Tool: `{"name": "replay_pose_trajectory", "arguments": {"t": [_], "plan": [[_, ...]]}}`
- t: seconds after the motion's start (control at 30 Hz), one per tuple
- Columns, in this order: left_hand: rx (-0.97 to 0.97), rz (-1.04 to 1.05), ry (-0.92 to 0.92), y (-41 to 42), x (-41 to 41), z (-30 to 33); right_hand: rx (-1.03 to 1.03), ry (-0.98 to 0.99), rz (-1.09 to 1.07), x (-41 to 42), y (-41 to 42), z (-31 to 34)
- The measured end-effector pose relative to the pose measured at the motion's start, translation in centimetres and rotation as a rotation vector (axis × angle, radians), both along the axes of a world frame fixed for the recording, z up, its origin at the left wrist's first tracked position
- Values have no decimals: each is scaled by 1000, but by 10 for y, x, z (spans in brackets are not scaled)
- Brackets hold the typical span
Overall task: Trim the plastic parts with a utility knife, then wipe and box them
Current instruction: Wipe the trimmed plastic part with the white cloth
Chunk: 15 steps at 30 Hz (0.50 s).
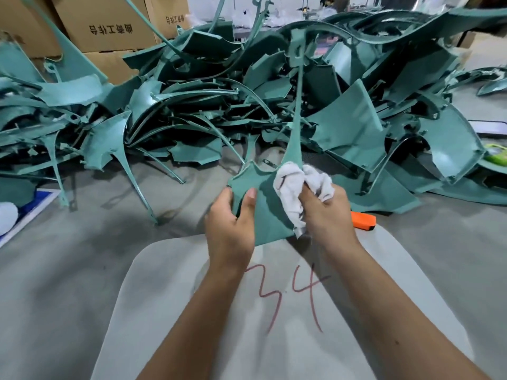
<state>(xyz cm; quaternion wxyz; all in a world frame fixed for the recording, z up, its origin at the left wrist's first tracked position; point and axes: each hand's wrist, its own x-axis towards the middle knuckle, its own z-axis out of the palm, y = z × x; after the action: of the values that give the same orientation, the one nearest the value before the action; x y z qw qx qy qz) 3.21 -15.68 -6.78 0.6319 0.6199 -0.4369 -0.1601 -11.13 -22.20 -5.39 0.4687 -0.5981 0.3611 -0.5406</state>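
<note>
My left hand (233,223) pinched the teal plastic part's (270,215) near edge; my right hand (326,212) gripped the white rag (295,187) against it. Its long stem ran away from me, above the pile of parts (247,105).

Probably a factory workshop: heaped teal plastic parts (247,100), stacked cartons (109,26).

plastic part (270,212) teal | cloth (292,187) white | utility knife (363,220) orange
</note>
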Motion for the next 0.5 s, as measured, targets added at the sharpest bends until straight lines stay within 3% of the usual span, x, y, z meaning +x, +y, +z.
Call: {"name": "replay_pose_trajectory", "arguments": {"t": [0.1, 0.23, 0.37, 0.5], "plan": [[62, -52, 1, 0, 7, 1, 43, -34, 44, -5, -2, 7], [149, -151, -133, 2, 13, 6, 101, -159, -24, -18, -11, 15], [140, -220, -7, 2, 13, 8, 58, -131, -36, -21, -10, 14], [62, -105, 229, 3, 8, 8, 89, -22, 1, -9, 1, 12]]}}
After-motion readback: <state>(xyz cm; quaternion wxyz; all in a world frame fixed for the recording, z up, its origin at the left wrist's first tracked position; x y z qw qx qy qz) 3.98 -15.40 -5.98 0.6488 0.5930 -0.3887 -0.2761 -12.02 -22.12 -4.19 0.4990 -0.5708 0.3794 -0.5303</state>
